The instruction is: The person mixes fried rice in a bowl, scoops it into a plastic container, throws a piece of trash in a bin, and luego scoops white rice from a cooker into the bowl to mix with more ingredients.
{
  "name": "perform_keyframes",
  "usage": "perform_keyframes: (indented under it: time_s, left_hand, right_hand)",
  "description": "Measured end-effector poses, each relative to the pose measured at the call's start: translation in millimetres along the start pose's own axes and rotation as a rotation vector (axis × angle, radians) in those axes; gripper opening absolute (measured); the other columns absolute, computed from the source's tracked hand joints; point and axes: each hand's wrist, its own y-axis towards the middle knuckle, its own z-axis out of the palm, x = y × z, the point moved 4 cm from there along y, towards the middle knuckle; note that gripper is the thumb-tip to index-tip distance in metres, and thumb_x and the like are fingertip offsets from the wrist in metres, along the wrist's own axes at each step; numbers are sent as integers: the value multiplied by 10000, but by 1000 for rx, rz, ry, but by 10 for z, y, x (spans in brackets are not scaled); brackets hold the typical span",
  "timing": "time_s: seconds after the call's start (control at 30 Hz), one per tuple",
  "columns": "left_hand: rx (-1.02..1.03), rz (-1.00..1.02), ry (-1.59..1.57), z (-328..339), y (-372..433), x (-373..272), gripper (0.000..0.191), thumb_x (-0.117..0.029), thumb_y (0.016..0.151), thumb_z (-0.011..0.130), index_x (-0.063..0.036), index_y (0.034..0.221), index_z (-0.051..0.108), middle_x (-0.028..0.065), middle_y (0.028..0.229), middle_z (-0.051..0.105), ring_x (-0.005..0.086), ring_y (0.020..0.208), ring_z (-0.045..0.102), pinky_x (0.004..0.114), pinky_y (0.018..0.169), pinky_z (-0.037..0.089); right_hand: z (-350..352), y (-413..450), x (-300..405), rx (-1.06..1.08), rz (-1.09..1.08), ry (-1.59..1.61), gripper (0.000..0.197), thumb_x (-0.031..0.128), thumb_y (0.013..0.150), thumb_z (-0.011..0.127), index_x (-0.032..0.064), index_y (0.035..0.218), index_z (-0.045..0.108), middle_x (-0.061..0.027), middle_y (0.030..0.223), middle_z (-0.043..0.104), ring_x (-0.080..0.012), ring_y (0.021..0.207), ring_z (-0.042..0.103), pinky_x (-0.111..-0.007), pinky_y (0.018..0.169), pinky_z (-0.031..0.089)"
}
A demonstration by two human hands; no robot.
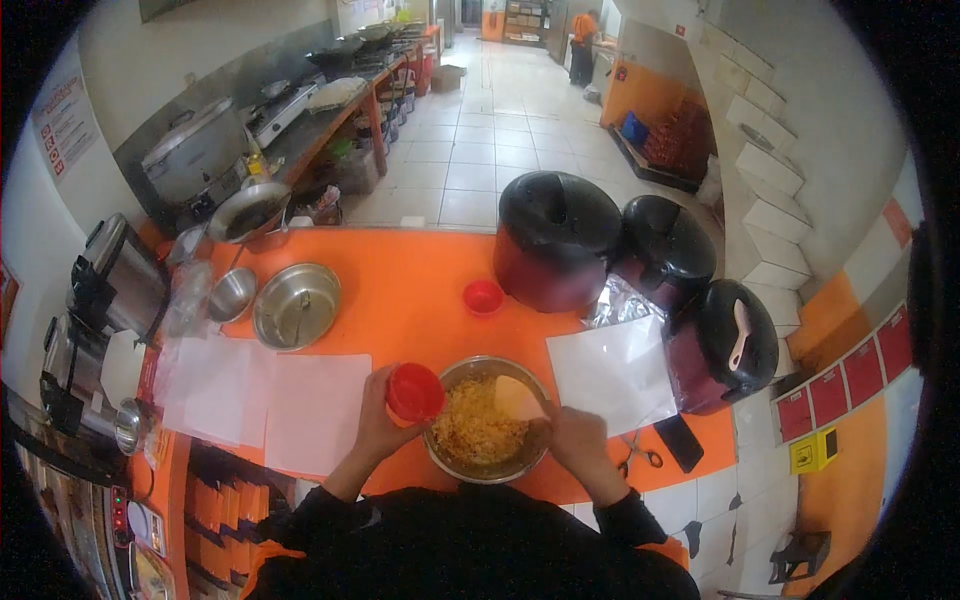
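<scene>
My left hand (pixel 380 421) grips a small red plastic cup (pixel 416 392), tilted so that its inside faces me, at the left rim of a steel mixing bowl (pixel 486 478). Yellow-orange fried rice or a similar grainy food (pixel 480 427) fills much of the bowl. In my right hand (pixel 581 450) is a pale rice paddle (pixel 519 400), its flat blade resting in or just over the food. Scissors (pixel 640 453) and a black phone (pixel 679 442) lie to the right of that hand. A second red cup (pixel 483 298) stands farther back on the orange tabletop (pixel 405 292).
Several dark red insulated pots with black lids (pixel 559 240) crowd the right side, one with a paddle (pixel 740 335) on top. White paper sheets (pixel 611 371) and pink ones (pixel 317 412) flank the bowl. A steel basin (pixel 297 306) sits back left. A person (pixel 583 46) stands far off.
</scene>
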Motion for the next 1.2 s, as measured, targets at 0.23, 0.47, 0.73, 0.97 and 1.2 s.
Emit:
perform_keyframes:
  time_s: [0.23, 0.47, 0.73, 0.97, 1.2]
  left_hand:
    - [405, 19, 254, 378, 30, -314, 946, -277, 535, 842, 2, 1299, 358, 223, 1240, 422, 378, 1149, 418, 452, 969, 385]
    - [654, 148, 747, 1232, -300, -93, 774, -200, 673, 726, 71, 1288, 343, 230, 1170, 433, 395, 1066, 445, 426, 913, 427]
    - [586, 83, 670, 1356, -356, -130, 693, -170, 693, 694, 97, 1230, 347, 221, 1124, 424, 398, 1035, 451, 431, 830, 447]
    - [609, -19, 518, 1414, -310, -167, 862, -225, 665, 750, 102, 1289, 253, 261, 1176, 385, 428, 1067, 435, 491, 898, 404]
    - [418, -105, 360, 1360, -342, -149, 942, -259, 644, 781, 86, 1324, 228, 269, 1238, 359, 441, 1164, 369, 497, 992, 327]
  right_hand:
    - [-233, 13, 29, 8, 32, -308, 116, 214, 827, 564, 119, 823, 632, -58, 685, 638, -236, 636, 640, -377, 537, 437]
    - [315, 256, 145, 52, -36, -332, 134, 152, 789, 551, 121, 716, 660, -67, 662, 647, -227, 608, 643, -356, 493, 422]
    - [311, 172, 144, 92, 10, -172, 150, 138, 782, 545, 95, 720, 675, -99, 642, 645, -259, 628, 660, -386, 501, 481]
    - [442, 30, 377, 139, -57, -28, 148, 129, 795, 524, 40, 782, 641, -154, 730, 655, -297, 672, 661, -412, 542, 494]
    - [557, -239, 610, -70, -177, -22, 126, 138, 800, 527, 45, 799, 611, -145, 705, 631, -309, 648, 641, -426, 576, 491]
